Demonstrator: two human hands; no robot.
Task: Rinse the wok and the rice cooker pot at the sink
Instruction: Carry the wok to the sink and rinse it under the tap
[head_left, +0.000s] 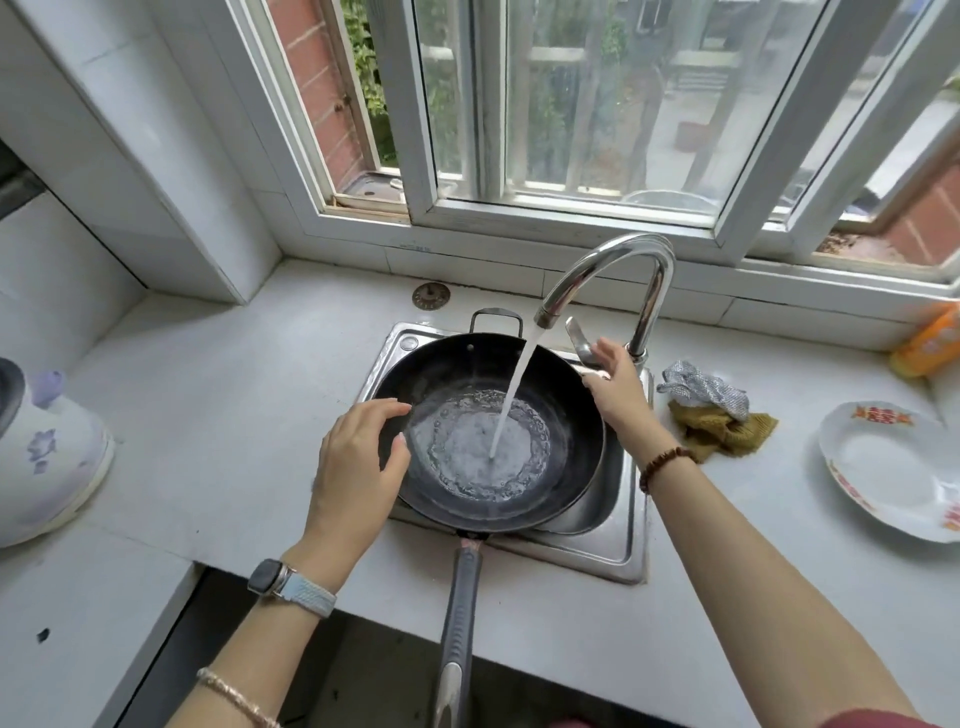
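**Clerk:** Condition of the item under task?

**Inspector:** One wok (566, 415), round, black inside, sitting over the sink (618, 545) at centre frame. Its long grey handle (460, 613) points to the bottom edge. A small loop handle (496, 319) sits on the far rim. A shallow pool of bubbling water covers the bottom. One stream of water (511, 395) falls into it from the single curved steel faucet (613, 265).

**Clerk:** The rice cooker pot?

**Inspector:** A curved steel wall (592, 504) shows under the wok's lower right rim. I cannot tell whether it is the pot or the basin.

**Clerk:** Hands?

**Inspector:** Two. The left hand (358, 462) is spread wide with loosely bent fingers at the wok's left rim and holds nothing. Contact with the rim cannot be confirmed. The right hand (615, 384) reaches to the faucet lever (579, 338), fingers extended against its end, not wrapped round it.

**Clerk:** Count on the bench (218, 415)?

**Inspector:** Two cloths just right of the sink, one silver-grey (706, 387) lying on one mustard (722, 428). One white plate (883, 467) with red-orange trim at right. One orange bottle (930, 343) at the right edge. One white flowered appliance (47, 457) at far left. One round metal disc (431, 296) behind the sink.
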